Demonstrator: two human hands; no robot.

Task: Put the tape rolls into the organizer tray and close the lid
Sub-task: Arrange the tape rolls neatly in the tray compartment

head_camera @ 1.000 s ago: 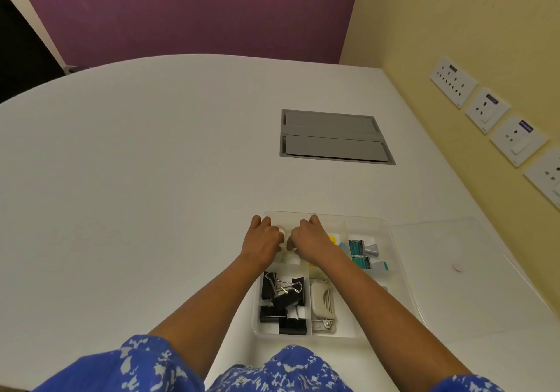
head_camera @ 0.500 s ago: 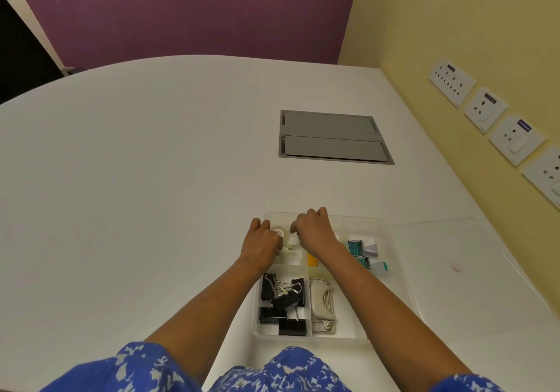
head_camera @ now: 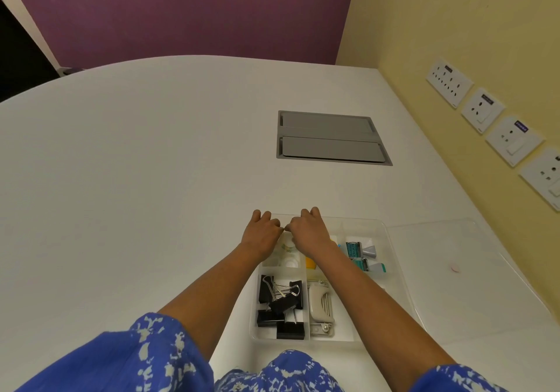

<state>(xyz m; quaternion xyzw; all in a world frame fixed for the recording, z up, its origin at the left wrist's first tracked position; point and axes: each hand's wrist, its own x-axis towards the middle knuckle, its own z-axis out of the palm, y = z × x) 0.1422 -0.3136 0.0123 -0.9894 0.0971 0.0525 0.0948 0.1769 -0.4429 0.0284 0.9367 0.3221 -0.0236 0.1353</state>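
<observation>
A clear organizer tray (head_camera: 391, 258) lies on the white table in front of me. Its far left compartment holds two clear tape rolls (head_camera: 288, 247), partly covered by my hands. My left hand (head_camera: 263, 234) and my right hand (head_camera: 309, 232) hover knuckles-up over that compartment. Their fingers curl down at the tray's far rim and the fingertips meet between the hands. Whatever is under the fingers is hidden. The clear lid (head_camera: 460, 273) lies flat on the table, right of the tray.
Other compartments hold black binder clips (head_camera: 280, 303), a beige staple remover (head_camera: 320, 306), teal staple boxes (head_camera: 354, 252) and a yellow item (head_camera: 310, 263). A grey cable hatch (head_camera: 330, 138) is set into the table further away. The yellow wall with sockets (head_camera: 485, 109) runs along the right.
Both hands have slid a little toward the tray's far rim. The tape rolls beneath them now show nearer the wrists.
</observation>
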